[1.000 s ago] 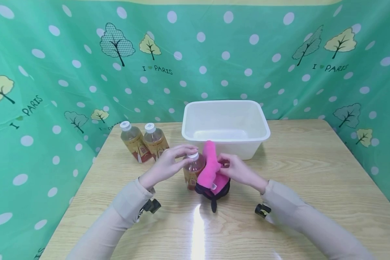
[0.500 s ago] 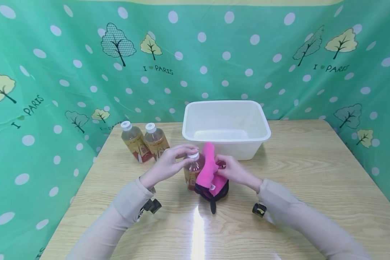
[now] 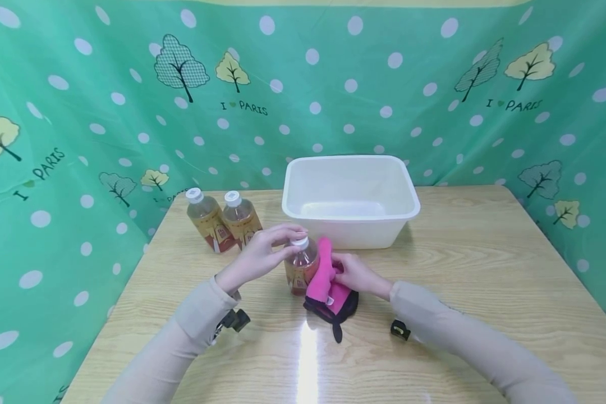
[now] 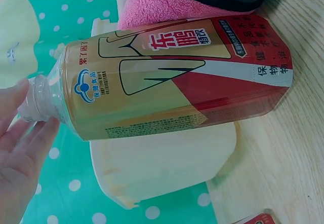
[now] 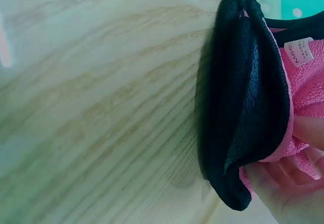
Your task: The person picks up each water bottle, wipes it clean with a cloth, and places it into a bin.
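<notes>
My left hand (image 3: pixel 260 259) pinches the white cap of an upright drink bottle (image 3: pixel 299 278) between thumb and fingers. In the left wrist view this bottle (image 4: pixel 172 82) shows a gold and red label. Just right of it, my right hand (image 3: pixel 356 274) grips a soft pink terry-cloth piece (image 3: pixel 321 281) with thick black trim and a black loop. Its black opening faces the front edge of the table in the head view. Up close, the cloth piece (image 5: pixel 253 92) shows a white tag, with my thumb and fingers holding its pink side.
A white plastic tub (image 3: pixel 350 231) stands behind the hands. Two more matching bottles, an outer bottle (image 3: pixel 209 224) and an inner bottle (image 3: pixel 241 220), stand at the back left of the wooden table (image 3: pixel 464 235). A green dotted curtain (image 3: pixel 313 90) hangs behind.
My right hand has come down and slightly left, lowering the pink cloth piece, whose upper tip sits lower beside the bottle. The left hand stays on the bottle cap.
</notes>
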`<state>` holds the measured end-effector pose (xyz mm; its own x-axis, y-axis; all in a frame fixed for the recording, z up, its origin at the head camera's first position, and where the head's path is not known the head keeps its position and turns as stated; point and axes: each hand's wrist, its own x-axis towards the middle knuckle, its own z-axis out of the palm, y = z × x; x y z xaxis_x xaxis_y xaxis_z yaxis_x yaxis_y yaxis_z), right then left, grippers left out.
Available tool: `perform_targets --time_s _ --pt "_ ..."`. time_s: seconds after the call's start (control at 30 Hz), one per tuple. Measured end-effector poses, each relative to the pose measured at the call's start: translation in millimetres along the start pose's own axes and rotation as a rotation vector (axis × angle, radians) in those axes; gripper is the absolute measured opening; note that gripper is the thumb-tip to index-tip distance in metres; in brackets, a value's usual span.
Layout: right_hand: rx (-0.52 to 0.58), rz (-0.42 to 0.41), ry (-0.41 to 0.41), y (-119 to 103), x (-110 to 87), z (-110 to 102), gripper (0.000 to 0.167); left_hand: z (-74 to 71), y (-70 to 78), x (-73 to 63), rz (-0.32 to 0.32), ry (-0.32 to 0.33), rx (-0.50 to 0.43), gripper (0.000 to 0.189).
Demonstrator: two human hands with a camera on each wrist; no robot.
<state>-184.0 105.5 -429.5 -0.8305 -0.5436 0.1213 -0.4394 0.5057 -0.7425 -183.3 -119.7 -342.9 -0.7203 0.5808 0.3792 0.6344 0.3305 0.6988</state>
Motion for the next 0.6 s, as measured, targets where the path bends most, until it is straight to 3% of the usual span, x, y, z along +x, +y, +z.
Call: perform_targets --time_s 0.23,0.43,0.6 --pt "0.09 0.006 0.02 -9 -1.9 -7 0.024 -0.2 1.0 0.2 0.008 -0.001 -0.016 0.022" --pt "0.146 -0.04 0.056 -23 -2.8 -19 0.016 0.2 -0.6 -0.1 0.028 -0.007 -0.045 0.021" --pt "0.167 -0.013 0.052 -32 -3.2 -27 0.015 -0.6 1.1 -0.2 0.02 -0.008 -0.039 0.022"
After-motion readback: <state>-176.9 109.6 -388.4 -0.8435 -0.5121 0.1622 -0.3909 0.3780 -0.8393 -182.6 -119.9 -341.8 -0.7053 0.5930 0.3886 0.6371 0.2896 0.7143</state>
